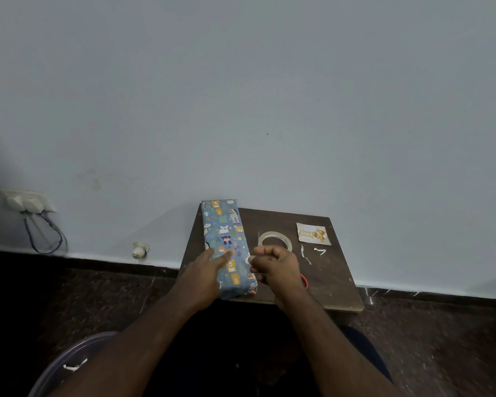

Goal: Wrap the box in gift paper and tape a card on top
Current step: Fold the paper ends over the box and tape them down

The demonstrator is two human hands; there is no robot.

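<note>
Low centre of frame, the left hand (pixel 209 267) lies flat-fingered on the stiff, slick, light-looking box (pixel 226 247); the right hand's (pixel 272 265) fingers (pixel 262 250) seem curled, pinching tape; hold its long edges.

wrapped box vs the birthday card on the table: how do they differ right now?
The wrapped box is a long block in blue animal-print paper; the card is a small, flat, pale square with gold balloons. The box lies at the table's left edge with the left hand resting on it; the card sits untouched at the far right, beyond the tape roll. The card is not yet on the box. Both lie flat on the table.
</note>
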